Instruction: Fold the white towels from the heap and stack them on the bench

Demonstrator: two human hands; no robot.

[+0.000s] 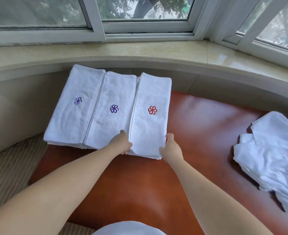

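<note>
Setting: indoor bay-window nook, most likely a hotel guest room or a home bedroom; the view is too narrow to decide. Evidence: curved stone sill under white-framed sliding windows, tree foliage outside. Below the sill, a reddish-brown padded bench follows the curve. Striped beige carpet covers the floor at left. Identical white towels with embroidered pinwheel logos, purple and red, point toward hospitality linen. Daylight only; no work equipment visible.
</note>
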